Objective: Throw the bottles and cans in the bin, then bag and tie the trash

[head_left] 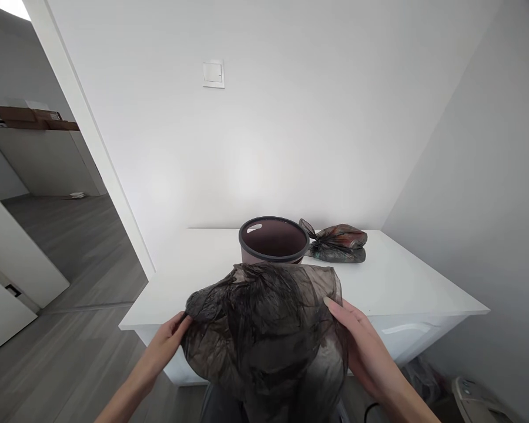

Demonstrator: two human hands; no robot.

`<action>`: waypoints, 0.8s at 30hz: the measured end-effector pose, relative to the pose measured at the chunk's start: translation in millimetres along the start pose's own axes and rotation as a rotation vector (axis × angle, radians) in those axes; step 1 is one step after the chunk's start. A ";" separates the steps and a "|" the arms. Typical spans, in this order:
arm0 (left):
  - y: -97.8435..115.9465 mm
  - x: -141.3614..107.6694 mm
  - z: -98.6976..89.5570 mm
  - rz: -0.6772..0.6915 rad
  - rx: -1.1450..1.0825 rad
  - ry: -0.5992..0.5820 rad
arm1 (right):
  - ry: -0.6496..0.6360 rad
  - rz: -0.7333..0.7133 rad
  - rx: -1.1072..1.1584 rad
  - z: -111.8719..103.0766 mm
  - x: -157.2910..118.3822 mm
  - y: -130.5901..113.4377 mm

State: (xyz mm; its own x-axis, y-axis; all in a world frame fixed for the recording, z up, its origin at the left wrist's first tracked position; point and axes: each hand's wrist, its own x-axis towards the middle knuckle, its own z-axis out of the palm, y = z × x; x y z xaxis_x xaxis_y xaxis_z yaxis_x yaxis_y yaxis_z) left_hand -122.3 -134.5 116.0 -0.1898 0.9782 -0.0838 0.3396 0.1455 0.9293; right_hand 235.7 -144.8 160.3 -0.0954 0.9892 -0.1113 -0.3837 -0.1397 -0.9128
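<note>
A thin, see-through black plastic bag (273,329) is spread between my hands in front of the white tabletop. My left hand (170,338) pinches its left edge. On the right side, my right hand (361,341) grips the bag with the thumb on top, the other fingers partly hidden behind the plastic. Just beyond the bag, a round brownish bin (271,257) with a dark rim stands upright, its lower part covered by the bag from this view. Beside the bin on the right lies a knotted black bag (339,244) with reddish contents.
The white table (414,285) stands against a wall with a light switch (213,73). An open doorway is on the left, with boxes (30,116) on a far counter. A pale appliance (476,399) sits at the lower right.
</note>
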 end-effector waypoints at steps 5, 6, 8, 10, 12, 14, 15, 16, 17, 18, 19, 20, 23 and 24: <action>-23.4 27.2 -43.1 -0.036 0.135 0.137 | -0.075 -0.005 -0.016 -1.1 2.9 -2.0; -23.3 30.0 -50.4 0.004 0.207 0.193 | -0.107 -0.006 -0.012 0.1 3.7 -0.9; -11.3 28.3 -59.0 0.156 0.401 0.339 | -0.172 -0.007 -0.011 3.8 5.6 2.4; 17.3 15.2 -57.7 0.343 0.595 0.475 | -0.222 -0.025 -0.041 9.0 7.7 6.0; 56.7 -8.1 -46.6 0.454 0.660 0.500 | -0.248 -0.056 -0.103 15.5 9.6 8.4; 96.3 -35.8 -28.0 0.511 0.546 0.431 | -0.256 -0.083 -0.166 23.0 10.5 8.6; 112.9 -49.0 -16.9 0.538 0.489 0.300 | -0.259 -0.093 -0.195 26.9 10.6 7.9; 126.0 -60.4 -5.1 0.569 0.415 0.197 | -0.263 -0.100 -0.222 30.6 10.3 6.8; 135.2 -69.4 6.8 0.574 0.346 0.115 | -0.267 -0.104 -0.245 34.1 9.7 5.5; 140.6 -75.5 18.2 0.555 0.305 0.019 | -0.275 -0.107 -0.263 37.1 8.8 4.1; 142.7 -78.5 28.3 0.535 0.288 -0.061 | -0.286 -0.110 -0.276 39.3 7.8 2.7; 142.2 -78.5 36.7 0.513 0.301 -0.131 | -0.301 -0.113 -0.284 40.7 6.6 1.3; 135.1 -64.7 46.4 0.517 0.436 -0.233 | -0.334 -0.128 -0.303 38.5 3.4 -2.8; 133.4 -57.6 44.2 0.528 0.484 -0.226 | -0.341 -0.132 -0.311 35.6 2.6 -4.2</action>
State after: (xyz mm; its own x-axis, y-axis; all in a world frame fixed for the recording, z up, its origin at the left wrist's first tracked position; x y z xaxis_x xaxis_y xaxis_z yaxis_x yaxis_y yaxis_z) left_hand -25.4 -164.8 228.8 0.2870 0.9349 0.2088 0.7102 -0.3540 0.6086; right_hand 204.4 -143.1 177.8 -0.3801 0.9194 0.1010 -0.1245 0.0574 -0.9906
